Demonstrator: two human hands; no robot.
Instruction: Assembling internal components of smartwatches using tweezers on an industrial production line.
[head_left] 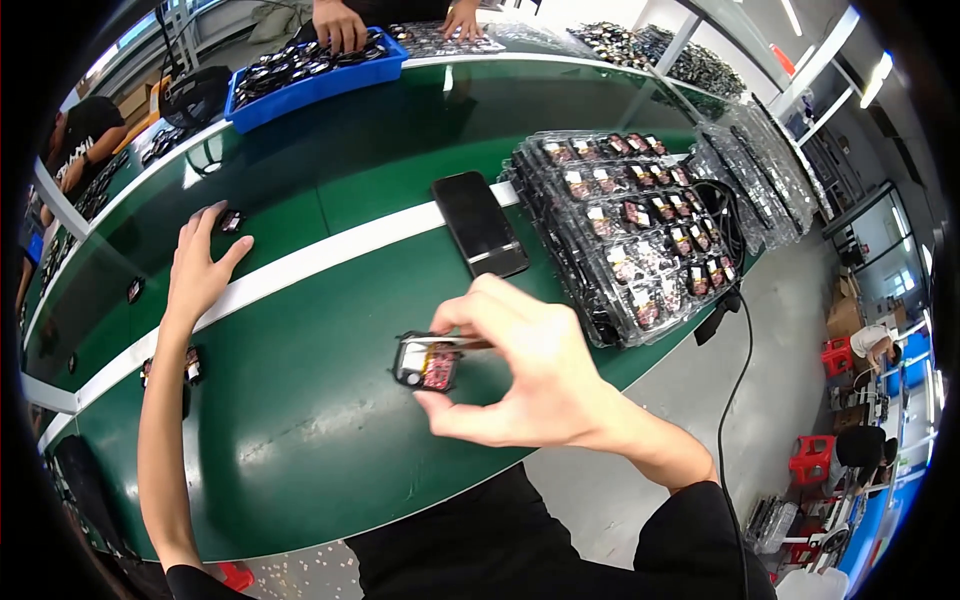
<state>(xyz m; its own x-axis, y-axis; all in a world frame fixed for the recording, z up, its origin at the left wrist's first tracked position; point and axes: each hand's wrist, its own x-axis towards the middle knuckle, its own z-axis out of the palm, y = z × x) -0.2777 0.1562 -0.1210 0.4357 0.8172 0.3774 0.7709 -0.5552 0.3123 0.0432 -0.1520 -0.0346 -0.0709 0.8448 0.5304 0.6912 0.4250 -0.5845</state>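
My right hand (pixel 530 360) pinches a small black watch-like case (pixel 428 364) above the green bench, its open side showing a circuit board and a pale rectangular part. A thin, shiny piece, perhaps tweezers, shows between the fingers and the case; blur hides its exact kind. Farther off at the left, my left hand (pixel 202 262) reaches over the white strip, fingers and thumb apart. Another small dark case (pixel 232 221) lies on the green belt between its thumb and fingertips; I cannot tell whether they touch it. More small cases (pixel 192 365) lie beside my left forearm, partly hidden.
A black phone (pixel 480 222) rests across the white strip (pixel 330 250). Right of it rise stacked clear plastic trays (pixel 620 235) holding several cases. A dark cable (pixel 745 350) hangs by the bench edge. Beyond the belt, another person's hand (pixel 340 25) is over a blue bin (pixel 320 85).
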